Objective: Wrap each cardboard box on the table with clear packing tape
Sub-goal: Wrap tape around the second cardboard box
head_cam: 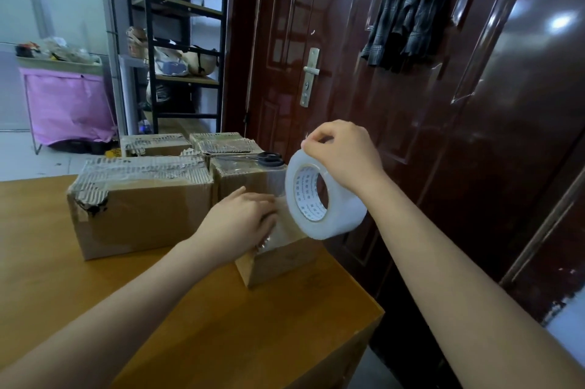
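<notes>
A small cardboard box (278, 262) sits at the wooden table's (221, 341) right edge, its long axis running away from the person. The left hand (243, 217) lies flat on its top, fingers straight, pressing down clear tape. Just right of the box, the right hand (342, 157) pinches a tape roll (319, 198) by its upper rim, the core's opening facing left.

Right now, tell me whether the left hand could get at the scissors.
Probably yes. The scissors lie uncovered on a rear box, just beyond the left hand, which presses tape on the small box; it would have to let go.
</notes>
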### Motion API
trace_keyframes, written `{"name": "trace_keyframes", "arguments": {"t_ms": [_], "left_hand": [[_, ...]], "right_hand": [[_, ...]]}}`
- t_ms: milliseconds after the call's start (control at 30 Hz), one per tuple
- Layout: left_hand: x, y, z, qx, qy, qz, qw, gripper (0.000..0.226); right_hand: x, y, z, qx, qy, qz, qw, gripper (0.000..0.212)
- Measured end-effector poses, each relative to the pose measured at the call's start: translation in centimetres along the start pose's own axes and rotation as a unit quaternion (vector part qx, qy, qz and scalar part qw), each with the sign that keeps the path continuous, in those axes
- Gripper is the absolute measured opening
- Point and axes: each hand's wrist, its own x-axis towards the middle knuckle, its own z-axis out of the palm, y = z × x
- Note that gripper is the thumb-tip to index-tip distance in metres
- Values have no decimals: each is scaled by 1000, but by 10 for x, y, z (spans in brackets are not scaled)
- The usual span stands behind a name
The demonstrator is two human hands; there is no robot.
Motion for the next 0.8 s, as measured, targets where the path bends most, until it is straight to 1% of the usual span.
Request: {"name": "trace_keyframes", "arguments": {"t_ms": [67,100,133,200,267,367,433,533,633,800], "left_hand": [[-3,8,1,87,-109,-6,990,74],[-5,13,2,118,-144,-21,982,86],[-8,16,6,138,-157,-33,977,91],[-11,20,12,143,-136,-52,979,89],[-10,18,15,121,-104,-60,985,84],[-8,16,17,102,-83,-62,989,81],[-8,16,18,100,-83,-64,989,82],[-7,15,20,94,-77,-64,991,82],[-6,15,20,80,-73,-67,992,81],[-6,16,18,68,-71,-70,993,79]], "right_hand": [[7,0,4,3,13,-4,1000,15],[9,-1,7,4,29,-11,1000,18],[12,-1,11,2,50,-19,999,21],[13,-2,16,2,93,-42,995,25],[11,1,20,28,142,-72,987,27],[-7,11,29,66,235,-128,961,25],[-23,23,40,52,267,-162,948,28],[-48,44,61,-19,279,-190,941,45],[-65,54,82,-31,278,-184,942,60],[-70,51,92,-24,281,-148,948,64]]}}
